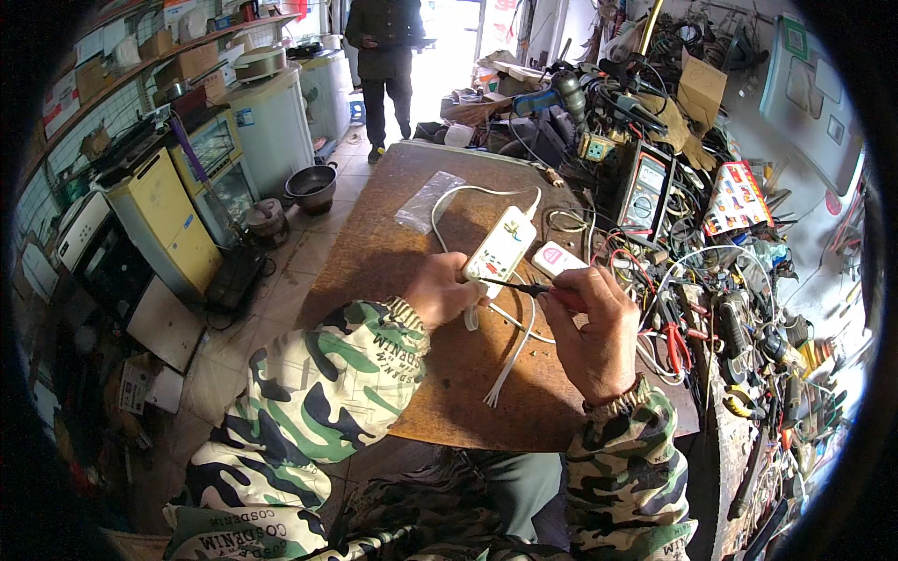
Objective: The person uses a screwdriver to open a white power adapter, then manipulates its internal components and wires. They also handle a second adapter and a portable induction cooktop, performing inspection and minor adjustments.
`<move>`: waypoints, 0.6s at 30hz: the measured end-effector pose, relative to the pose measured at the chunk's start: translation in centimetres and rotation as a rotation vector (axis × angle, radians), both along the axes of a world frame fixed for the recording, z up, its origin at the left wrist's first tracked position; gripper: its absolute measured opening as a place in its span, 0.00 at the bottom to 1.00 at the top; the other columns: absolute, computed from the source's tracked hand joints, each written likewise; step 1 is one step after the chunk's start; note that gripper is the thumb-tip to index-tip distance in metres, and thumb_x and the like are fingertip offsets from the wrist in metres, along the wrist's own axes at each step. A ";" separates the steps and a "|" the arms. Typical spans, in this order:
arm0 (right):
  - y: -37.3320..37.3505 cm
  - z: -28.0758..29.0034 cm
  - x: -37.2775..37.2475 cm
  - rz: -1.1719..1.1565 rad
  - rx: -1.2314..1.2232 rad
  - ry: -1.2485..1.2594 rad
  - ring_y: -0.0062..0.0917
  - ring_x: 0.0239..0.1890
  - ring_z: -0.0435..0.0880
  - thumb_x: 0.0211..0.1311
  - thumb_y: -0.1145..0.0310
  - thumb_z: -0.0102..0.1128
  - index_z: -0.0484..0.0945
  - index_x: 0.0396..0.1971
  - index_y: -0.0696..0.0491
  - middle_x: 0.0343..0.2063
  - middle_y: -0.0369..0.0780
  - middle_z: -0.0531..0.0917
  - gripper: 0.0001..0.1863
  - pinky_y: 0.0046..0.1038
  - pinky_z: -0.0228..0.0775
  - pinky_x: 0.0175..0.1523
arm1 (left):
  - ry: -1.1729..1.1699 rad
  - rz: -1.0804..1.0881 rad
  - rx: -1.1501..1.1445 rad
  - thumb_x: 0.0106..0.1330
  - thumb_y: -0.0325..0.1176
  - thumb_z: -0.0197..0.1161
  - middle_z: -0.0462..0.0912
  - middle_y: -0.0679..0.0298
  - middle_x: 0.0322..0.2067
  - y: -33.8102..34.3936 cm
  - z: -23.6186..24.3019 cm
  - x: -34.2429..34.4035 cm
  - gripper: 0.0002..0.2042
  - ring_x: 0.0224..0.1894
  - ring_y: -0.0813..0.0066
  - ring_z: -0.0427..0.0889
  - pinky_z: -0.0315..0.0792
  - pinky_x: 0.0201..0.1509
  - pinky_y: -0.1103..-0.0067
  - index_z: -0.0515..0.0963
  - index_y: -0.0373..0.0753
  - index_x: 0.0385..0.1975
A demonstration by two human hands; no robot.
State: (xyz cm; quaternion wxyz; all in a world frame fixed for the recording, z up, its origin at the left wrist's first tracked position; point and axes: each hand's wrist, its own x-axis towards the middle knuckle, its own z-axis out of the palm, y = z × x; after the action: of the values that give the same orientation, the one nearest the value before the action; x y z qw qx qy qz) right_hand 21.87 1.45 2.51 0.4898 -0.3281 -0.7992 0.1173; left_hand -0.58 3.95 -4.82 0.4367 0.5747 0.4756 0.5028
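Observation:
My left hand (440, 288) grips the lower left end of a white power-strip-like housing (498, 245), tilted on the wooden table. In my right hand (594, 332) is a screwdriver-like tool (528, 287) with a red and black handle, its thin dark shaft reaching to the housing's lower end; whether it touches cannot be told. A smaller white box with a pink label (552, 255) lies right of the housing. A white cable (444, 211) loops behind it, and another (500, 383) trails toward me with split ends. A clear plastic bag (423, 198) lies at the back left of the table.
The table (355, 271) is bordered at right by heaped cables, red-handled pliers (675, 346), a multimeter (638, 196) and other tools. Appliances, including a yellow cabinet (168, 215), line the left wall, with a dark pot (311, 192) on the floor. A person (383, 65) stands beyond the table.

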 end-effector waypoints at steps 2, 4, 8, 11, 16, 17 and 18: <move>0.2 -0.1 0.0 0.001 0.008 -0.008 0.37 0.30 0.85 0.54 0.77 0.69 0.79 0.34 0.58 0.30 0.45 0.81 0.09 0.34 0.76 0.34 | -0.022 -0.007 0.001 0.62 0.33 0.67 0.85 0.60 0.30 0.1 -0.2 0.0 0.10 0.32 0.75 0.83 0.76 0.36 0.79 0.79 0.32 0.36; 0.3 -0.1 0.2 -0.014 0.038 -0.041 0.37 0.29 0.85 0.55 0.77 0.69 0.78 0.34 0.58 0.30 0.45 0.80 0.09 0.34 0.76 0.34 | -0.024 0.013 -0.035 0.62 0.28 0.65 0.85 0.60 0.29 -0.2 0.3 0.3 0.08 0.32 0.75 0.84 0.76 0.37 0.77 0.79 0.30 0.36; 0.1 -0.2 0.1 -0.019 0.015 -0.050 0.37 0.30 0.85 0.55 0.76 0.69 0.78 0.35 0.57 0.29 0.44 0.80 0.09 0.34 0.76 0.34 | 0.003 0.032 -0.059 0.62 0.26 0.64 0.86 0.59 0.29 -0.1 0.4 0.3 0.07 0.32 0.75 0.84 0.76 0.37 0.77 0.80 0.29 0.36; 0.1 -0.3 0.1 -0.015 0.017 -0.047 0.38 0.30 0.84 0.55 0.76 0.68 0.78 0.35 0.56 0.29 0.44 0.80 0.09 0.35 0.75 0.35 | -0.010 -0.018 -0.007 0.63 0.33 0.68 0.85 0.60 0.31 0.2 -0.2 -0.1 0.10 0.33 0.75 0.83 0.76 0.37 0.79 0.79 0.32 0.37; 0.1 0.5 0.0 0.036 0.099 -0.123 0.44 0.31 0.82 0.56 0.76 0.67 0.77 0.36 0.55 0.30 0.45 0.79 0.09 0.40 0.74 0.35 | 0.058 0.007 -0.018 0.60 0.35 0.69 0.85 0.61 0.28 0.2 0.1 -0.1 0.12 0.30 0.77 0.83 0.75 0.35 0.80 0.80 0.32 0.35; -0.1 0.8 0.0 0.030 0.083 -0.150 0.45 0.31 0.82 0.56 0.76 0.67 0.77 0.35 0.55 0.31 0.45 0.79 0.09 0.41 0.74 0.35 | 0.098 0.018 -0.022 0.60 0.35 0.69 0.85 0.61 0.28 0.1 0.4 -0.1 0.12 0.30 0.77 0.83 0.75 0.34 0.80 0.81 0.31 0.35; -0.4 1.1 -0.1 0.025 0.067 -0.178 0.46 0.32 0.81 0.56 0.75 0.67 0.77 0.35 0.55 0.31 0.46 0.78 0.09 0.42 0.74 0.35 | 0.126 0.030 -0.031 0.59 0.35 0.68 0.85 0.61 0.27 0.0 0.7 0.0 0.12 0.29 0.77 0.83 0.75 0.33 0.79 0.81 0.31 0.34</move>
State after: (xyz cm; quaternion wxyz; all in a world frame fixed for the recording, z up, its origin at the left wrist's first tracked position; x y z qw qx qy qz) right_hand 21.81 1.05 3.62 0.4261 -0.3106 -0.8471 0.0669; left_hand -0.62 3.92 -4.17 0.4072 0.5912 0.5184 0.4646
